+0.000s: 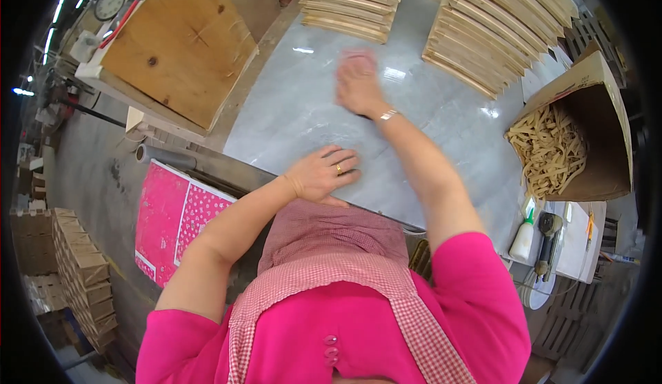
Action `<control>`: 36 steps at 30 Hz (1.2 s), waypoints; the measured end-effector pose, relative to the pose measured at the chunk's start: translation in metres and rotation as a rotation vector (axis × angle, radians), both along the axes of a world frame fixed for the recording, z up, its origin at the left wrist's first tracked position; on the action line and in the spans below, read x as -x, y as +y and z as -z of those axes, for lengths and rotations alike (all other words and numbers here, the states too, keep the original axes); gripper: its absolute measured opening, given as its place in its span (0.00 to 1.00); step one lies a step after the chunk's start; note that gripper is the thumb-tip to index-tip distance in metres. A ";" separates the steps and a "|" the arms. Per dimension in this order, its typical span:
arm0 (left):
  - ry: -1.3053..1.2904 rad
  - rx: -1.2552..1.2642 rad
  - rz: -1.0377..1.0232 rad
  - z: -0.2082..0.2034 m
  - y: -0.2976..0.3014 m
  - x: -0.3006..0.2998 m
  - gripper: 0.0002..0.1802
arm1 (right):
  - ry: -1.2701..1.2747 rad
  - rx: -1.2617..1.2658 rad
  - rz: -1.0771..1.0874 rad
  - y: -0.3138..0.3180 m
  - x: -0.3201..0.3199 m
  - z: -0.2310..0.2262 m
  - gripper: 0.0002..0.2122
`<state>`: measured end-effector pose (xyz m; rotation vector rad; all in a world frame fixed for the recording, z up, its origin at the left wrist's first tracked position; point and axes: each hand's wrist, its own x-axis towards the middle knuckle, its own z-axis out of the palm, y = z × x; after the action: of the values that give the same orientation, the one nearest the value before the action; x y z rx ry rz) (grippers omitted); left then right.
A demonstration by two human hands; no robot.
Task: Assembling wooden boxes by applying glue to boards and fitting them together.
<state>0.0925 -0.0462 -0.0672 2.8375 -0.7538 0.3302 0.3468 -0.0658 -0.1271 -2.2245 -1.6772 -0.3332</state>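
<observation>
My right hand is stretched out over the grey, shiny tabletop and pressed down on what looks like a pink cloth. Motion blurs its fingers, and most of the cloth is hidden under them. A silver band circles that wrist. At the table's near edge rests my left hand, fingers spread, with a ring on one finger and nothing held.
Stacked wooden pieces and a second stack stand at the back. On the right are a cardboard box of pale strips and a white glue bottle. A wooden panel rises at left.
</observation>
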 end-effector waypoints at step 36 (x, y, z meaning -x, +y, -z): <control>-0.307 0.309 -0.693 0.026 -0.092 -0.004 0.20 | -0.565 -0.429 0.503 -0.144 -0.121 -0.361 0.24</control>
<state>0.0968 -0.1381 -0.0931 2.6724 0.2635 0.9017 0.4681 -0.2097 0.2344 -2.2906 -1.0648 -1.4097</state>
